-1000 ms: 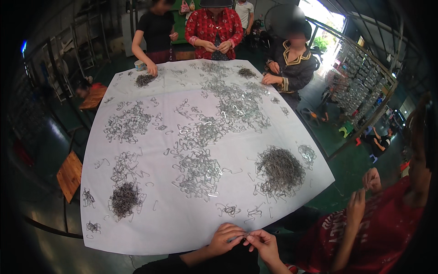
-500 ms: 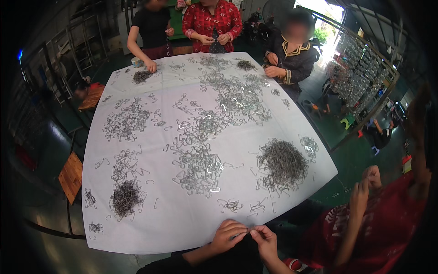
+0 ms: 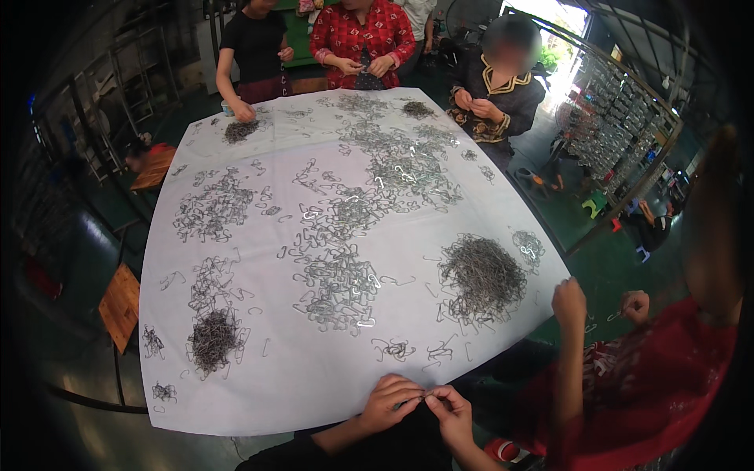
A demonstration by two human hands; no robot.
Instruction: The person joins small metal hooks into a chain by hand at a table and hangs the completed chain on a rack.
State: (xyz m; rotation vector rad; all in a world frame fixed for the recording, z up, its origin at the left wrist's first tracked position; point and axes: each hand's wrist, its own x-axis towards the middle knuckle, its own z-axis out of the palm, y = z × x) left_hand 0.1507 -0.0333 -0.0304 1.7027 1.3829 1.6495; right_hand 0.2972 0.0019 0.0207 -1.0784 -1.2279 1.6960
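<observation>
At the table's near edge, my left hand and my right hand meet, fingertips pinched together. Between them is a small metal wire piece, mostly covered by the fingers, so its shape is unclear. Just beyond lie small groups of bent wire hooks. To the right of these rises a dense dark heap of thin wire pieces. Silvery hooks spread in a long band up the middle of the white-covered table.
Another dark wire heap lies at the left, with loose hooks farther back. A co-worker in red sits close on my right, one hand by the table edge. Several people stand or sit around the far side. Wooden benches flank the left.
The red-clad co-worker's hands have parted, one moving to the table's right corner. The far-right person's hands have shifted. My hands keep nearly the same pinch; the view has moved slightly.
</observation>
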